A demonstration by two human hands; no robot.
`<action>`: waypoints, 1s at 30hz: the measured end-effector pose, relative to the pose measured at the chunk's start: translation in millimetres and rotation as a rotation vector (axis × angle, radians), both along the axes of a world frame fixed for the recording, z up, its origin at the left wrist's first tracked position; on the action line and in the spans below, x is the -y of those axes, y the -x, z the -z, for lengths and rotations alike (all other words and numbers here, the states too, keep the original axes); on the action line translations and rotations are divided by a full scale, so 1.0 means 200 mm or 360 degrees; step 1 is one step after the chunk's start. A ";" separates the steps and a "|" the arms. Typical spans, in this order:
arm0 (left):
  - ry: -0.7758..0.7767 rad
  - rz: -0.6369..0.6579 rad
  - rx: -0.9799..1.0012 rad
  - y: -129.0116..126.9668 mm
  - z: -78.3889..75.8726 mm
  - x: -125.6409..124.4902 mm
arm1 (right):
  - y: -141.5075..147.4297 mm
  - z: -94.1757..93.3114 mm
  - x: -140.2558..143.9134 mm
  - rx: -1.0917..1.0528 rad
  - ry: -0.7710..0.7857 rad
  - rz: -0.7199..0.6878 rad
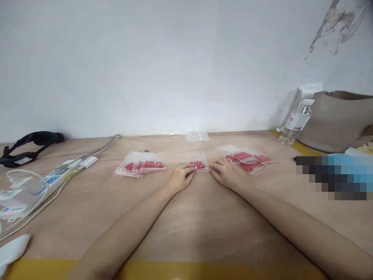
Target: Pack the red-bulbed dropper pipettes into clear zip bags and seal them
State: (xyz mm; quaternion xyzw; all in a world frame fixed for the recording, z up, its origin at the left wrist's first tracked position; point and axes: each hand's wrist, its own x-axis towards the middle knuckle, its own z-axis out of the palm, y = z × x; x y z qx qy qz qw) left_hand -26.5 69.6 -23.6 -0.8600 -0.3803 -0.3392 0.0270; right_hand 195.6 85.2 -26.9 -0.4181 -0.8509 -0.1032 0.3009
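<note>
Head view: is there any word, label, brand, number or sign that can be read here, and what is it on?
No text can be read.
Water bottle: its label has a red mark, too blurred to read.
Black strap: a small white tag, too small to read.
Power strip: blue markings, no legible characters.
Small bag between left hand and right hand: no print visible.

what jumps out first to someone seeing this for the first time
Two bare hands meet at the middle of the wooden table: the left hand and right hand pinch a small clear bag of red pieces between them. Piles of the same bags lie on either side, one left and one right.
</note>
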 end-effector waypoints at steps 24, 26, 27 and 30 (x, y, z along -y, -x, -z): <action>-0.0477 0.0029 -0.0565 -0.22 0.01 -0.11 | 0.03 -0.05 -0.01 0.0242 -0.0330 -0.0199; -0.0515 0.0053 -0.0606 -0.22 0.00 -0.12 | 0.03 -0.05 0.00 0.0254 -0.0346 -0.0202; -0.0530 0.0063 -0.0619 -0.22 0.00 -0.12 | 0.03 -0.06 0.00 0.0259 -0.0354 -0.0200; -0.0563 0.0068 -0.0631 -0.19 -0.01 -0.11 | 0.02 -0.06 0.00 0.0266 -0.0366 -0.0196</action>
